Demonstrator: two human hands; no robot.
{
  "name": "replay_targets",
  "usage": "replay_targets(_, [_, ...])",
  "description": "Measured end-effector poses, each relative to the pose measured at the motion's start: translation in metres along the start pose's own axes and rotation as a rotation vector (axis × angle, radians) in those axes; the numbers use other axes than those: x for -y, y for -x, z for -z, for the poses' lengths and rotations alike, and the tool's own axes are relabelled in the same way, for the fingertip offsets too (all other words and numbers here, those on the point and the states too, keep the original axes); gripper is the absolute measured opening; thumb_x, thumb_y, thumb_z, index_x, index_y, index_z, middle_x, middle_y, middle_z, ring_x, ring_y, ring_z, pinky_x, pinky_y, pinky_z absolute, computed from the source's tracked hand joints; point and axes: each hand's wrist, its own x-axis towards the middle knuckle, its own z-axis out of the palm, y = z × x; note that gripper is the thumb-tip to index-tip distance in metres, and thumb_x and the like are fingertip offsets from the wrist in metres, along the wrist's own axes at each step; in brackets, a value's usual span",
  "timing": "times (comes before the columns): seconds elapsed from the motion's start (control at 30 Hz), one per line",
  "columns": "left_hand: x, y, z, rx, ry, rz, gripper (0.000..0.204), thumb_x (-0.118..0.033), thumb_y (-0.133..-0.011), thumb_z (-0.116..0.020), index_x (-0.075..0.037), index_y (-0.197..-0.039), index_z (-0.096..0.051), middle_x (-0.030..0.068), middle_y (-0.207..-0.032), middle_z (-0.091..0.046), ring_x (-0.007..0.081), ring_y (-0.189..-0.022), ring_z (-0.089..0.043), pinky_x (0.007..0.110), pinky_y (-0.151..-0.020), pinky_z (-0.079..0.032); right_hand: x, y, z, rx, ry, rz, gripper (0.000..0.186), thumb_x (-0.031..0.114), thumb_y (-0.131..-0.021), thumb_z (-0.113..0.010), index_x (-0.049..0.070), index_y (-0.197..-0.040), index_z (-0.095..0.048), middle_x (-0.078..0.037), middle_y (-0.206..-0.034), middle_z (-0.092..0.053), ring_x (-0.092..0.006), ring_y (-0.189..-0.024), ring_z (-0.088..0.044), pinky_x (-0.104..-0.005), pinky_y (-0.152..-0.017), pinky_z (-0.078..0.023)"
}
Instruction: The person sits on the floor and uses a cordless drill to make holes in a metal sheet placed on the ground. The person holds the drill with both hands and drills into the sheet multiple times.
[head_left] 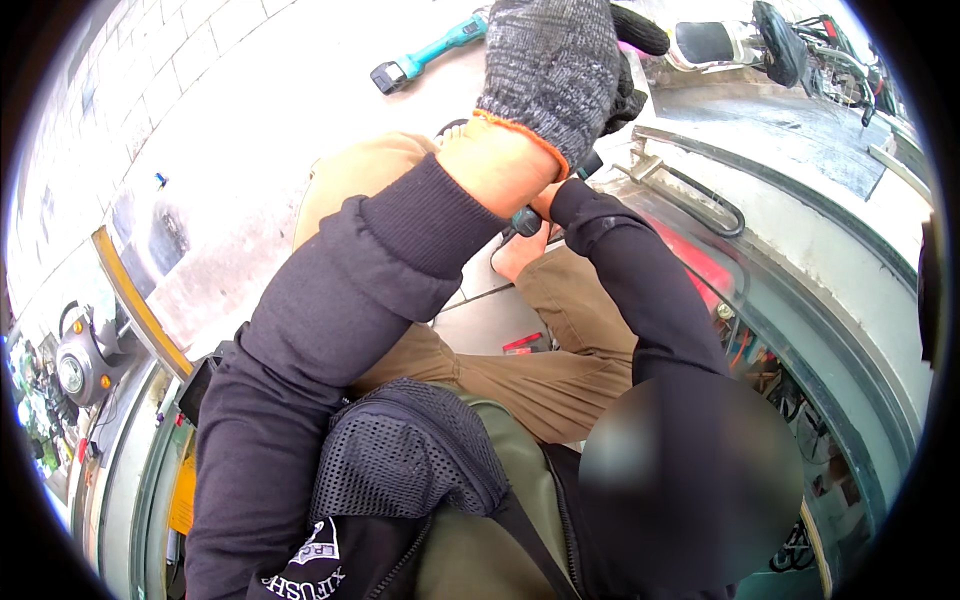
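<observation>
My left hand (pixel 553 75) wears a grey knit glove with an orange cuff and black-coated fingers. It reaches to the top of the view, its fingers curled on the right side; whatever they close on is hidden. Behind my left wrist, my right hand (pixel 545 203) is mostly covered, with a little skin showing past the dark sleeve. A tool with a dark teal handle (pixel 526 221) passes through it, its rounded end sticking out below. Just left of the glove lies a teal cordless power tool (pixel 432 55) with a black battery, its far end cut off by the glove.
Brown trousers (pixel 575 300) cover my bent legs. A small red object (pixel 523 344) lies on the floor between them. A glass-sided case (pixel 800 340) stands along the right. A yellow-edged frame (pixel 140 300) and a grey scooter front (pixel 85 368) are at left; a bicycle (pixel 840 75) is far right.
</observation>
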Motion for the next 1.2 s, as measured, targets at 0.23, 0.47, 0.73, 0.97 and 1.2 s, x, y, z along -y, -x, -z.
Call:
replay_targets(0.23, [0.001, -0.003, 0.003, 0.028, -0.020, -0.035, 0.056, -0.053, -0.109, -0.051, 0.000, -0.125, -0.063, 0.0102, -0.083, -0.070, 0.0136, -0.046, -0.051, 0.033, -0.043, -0.045, 0.054, 0.023, 0.012, 0.098, -1.489, -1.133, 0.031, 0.008, -0.084, -0.072, 0.010, -0.115, -0.071, -0.010, -0.098, -0.075, -0.0259, -0.098, -0.075, -0.0438, -0.084, -0.062])
replay_targets(0.47, [-0.001, -0.005, 0.007, 0.038, -0.072, -0.097, 0.057, -0.052, -0.109, -0.051, 0.001, -0.124, -0.063, 0.0108, -0.084, -0.072, 0.0132, -0.046, -0.050, 0.033, -0.044, -0.045, 0.134, -0.052, 0.039, -0.813, -2.771, -1.469, 0.013, 0.005, -0.089, -0.064, 0.003, -0.101, -0.060, -0.011, -0.084, -0.063, -0.0269, -0.068, -0.065, -0.0425, -0.067, -0.058])
replay_targets(0.73, [-0.006, -0.003, 0.010, 0.001, -0.035, -0.050, 0.056, -0.053, -0.109, -0.051, -0.001, -0.123, -0.064, 0.0102, -0.085, -0.072, 0.0124, -0.046, -0.051, 0.032, -0.047, -0.048, 0.057, 0.032, 0.058, 0.369, -0.450, -0.495, 0.040, 0.026, -0.082, -0.076, 0.005, -0.115, -0.072, -0.024, -0.113, -0.074, -0.0401, -0.104, -0.074, -0.0474, -0.090, -0.059])
replay_targets(0.97, [-0.005, -0.002, 0.013, 0.034, -0.094, -0.134, 0.057, -0.053, -0.109, -0.051, 0.000, -0.121, -0.065, 0.0106, -0.085, -0.072, 0.0124, -0.046, -0.050, 0.032, -0.046, -0.047, 0.021, 0.015, 0.052, 0.361, -0.529, -0.403, 0.035, 0.027, -0.080, -0.074, 0.006, -0.108, -0.075, -0.018, -0.099, -0.079, -0.0377, -0.100, -0.076, -0.0439, -0.089, -0.060])
replay_targets(1.2, [-0.004, -0.004, 0.010, 0.018, 0.014, -0.015, 0.056, -0.052, -0.109, -0.052, 0.000, -0.124, -0.064, 0.0101, -0.085, -0.072, 0.0129, -0.046, -0.051, 0.032, -0.046, -0.046, 0.147, -0.022, 0.006, -0.543, -2.550, -1.545, 0.021, 0.006, -0.091, -0.066, 0.006, -0.112, -0.062, -0.010, -0.095, -0.067, -0.0280, -0.081, -0.068, -0.0450, -0.075, -0.060])
